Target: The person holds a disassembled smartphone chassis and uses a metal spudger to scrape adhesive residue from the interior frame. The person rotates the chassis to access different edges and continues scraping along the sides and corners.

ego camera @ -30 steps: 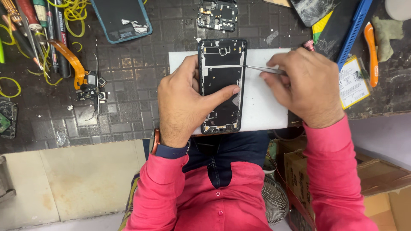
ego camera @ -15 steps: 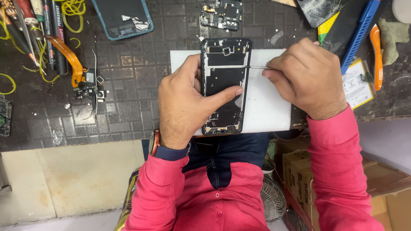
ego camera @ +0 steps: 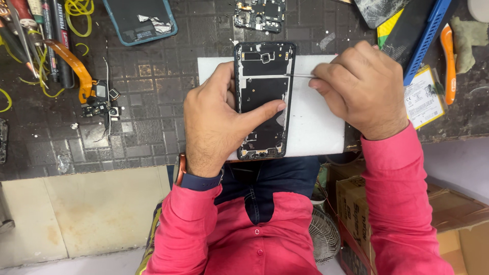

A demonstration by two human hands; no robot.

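An opened black phone frame [ego camera: 263, 97] lies upright on a white pad [ego camera: 316, 122] at the bench's near edge. My left hand [ego camera: 216, 125] rests on the frame's left side, thumb stretched across its middle, pinning it down. My right hand [ego camera: 364, 89] pinches thin metal tweezers [ego camera: 300, 76] whose tips touch the frame's upper right edge. Both arms wear pink sleeves; a dark watch sits on my left wrist.
A circuit board [ego camera: 260, 12] lies beyond the phone. A teal-edged phone back cover [ego camera: 140, 19], an orange flex cable with small parts [ego camera: 94, 94] and pens are at left. A blue tool [ego camera: 425, 38], orange cutter [ego camera: 448, 56] and battery [ego camera: 423, 102] sit right. Cardboard boxes [ego camera: 448, 224] stand below right.
The tweezers' tips have stayed at the frame's upper right edge while my right hand shifted slightly. My left hand keeps the frame pinned.
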